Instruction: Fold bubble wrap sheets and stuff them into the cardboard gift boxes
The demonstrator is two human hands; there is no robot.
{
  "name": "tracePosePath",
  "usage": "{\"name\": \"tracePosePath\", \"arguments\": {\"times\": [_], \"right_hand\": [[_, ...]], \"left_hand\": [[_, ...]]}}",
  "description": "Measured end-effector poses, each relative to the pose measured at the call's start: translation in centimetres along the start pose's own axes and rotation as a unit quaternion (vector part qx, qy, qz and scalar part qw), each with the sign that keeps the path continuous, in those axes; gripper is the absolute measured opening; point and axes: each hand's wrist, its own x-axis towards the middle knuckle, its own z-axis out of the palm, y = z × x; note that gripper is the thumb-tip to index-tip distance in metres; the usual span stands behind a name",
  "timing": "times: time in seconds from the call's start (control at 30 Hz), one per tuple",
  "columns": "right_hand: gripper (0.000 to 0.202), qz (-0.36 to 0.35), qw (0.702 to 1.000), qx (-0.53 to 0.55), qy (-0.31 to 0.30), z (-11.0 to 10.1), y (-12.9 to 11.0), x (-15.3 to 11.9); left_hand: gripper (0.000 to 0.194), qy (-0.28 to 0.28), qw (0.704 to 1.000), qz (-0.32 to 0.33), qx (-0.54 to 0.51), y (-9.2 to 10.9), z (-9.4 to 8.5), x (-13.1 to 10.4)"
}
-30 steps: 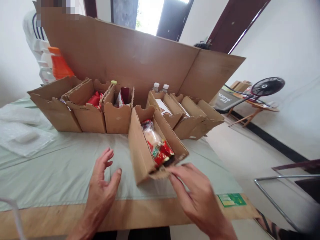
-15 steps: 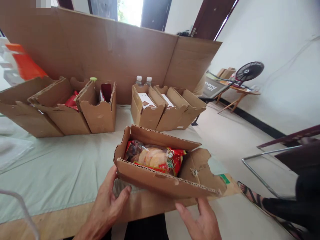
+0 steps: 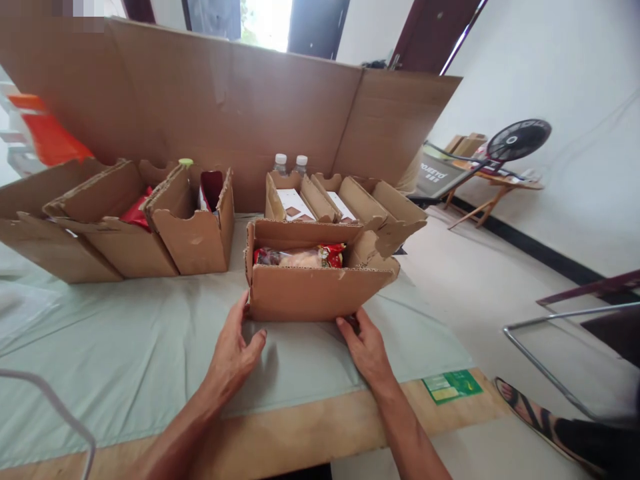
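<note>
Between our left hand (image 3: 234,355), thumb spread wide, and our right hand (image 3: 369,347), we held an open cardboard box (image 3: 305,293) with a red packet (image 3: 300,257) inside.

Packet (image 3: 300,257) lies in box (image 3: 310,293), bottles (image 3: 281,164) apparently behind.

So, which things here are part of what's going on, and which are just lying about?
Part of the job, it seems:
Cardboard box being handled
Snack packet inside it
Possibly the other boxes

Probably just lying about:
Green card
Fan
Clear plastic at far left
</note>
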Motion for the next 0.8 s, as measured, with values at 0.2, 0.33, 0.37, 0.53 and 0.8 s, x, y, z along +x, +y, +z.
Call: {"name": "tracePosePath", "arguments": {"times": [0.2, 0.33, 0.37, 0.53, 0.8], "right_hand": [[0.035, 0.007, 1.0, -0.027, 0.004, 0.0, 0.2, -0.3], [0.034, 0.006, 0.999, -0.039, 0.01, 0.2, 0.2, -0.2], [0.035, 0.005, 0.999, -0.039, 0.011, 0.1, 0.3, -0.3], [0.047, 0.01, 0.999, -0.009, 0.045, -1.2, 1.8, 0.0], [0.043, 0.022, 0.999, -0.002, 0.042, -0.5, 2.2, 0.3]], "left_hand": [[0.081, -0.009, 0.999, 0.019, 0.034, 0.5, 0.0, 0.2], [0.084, -0.001, 1.0, 0.011, 0.002, 0.2, 0.4, 0.5], [0.085, 0.002, 1.0, 0.004, -0.018, 0.2, 0.3, 0.4], [0.079, 0.073, 0.985, -0.074, -0.139, 1.9, -1.2, 1.1], [0.035, 0.051, 0.926, -0.146, -0.346, 7.8, -2.7, 12.4]]}}
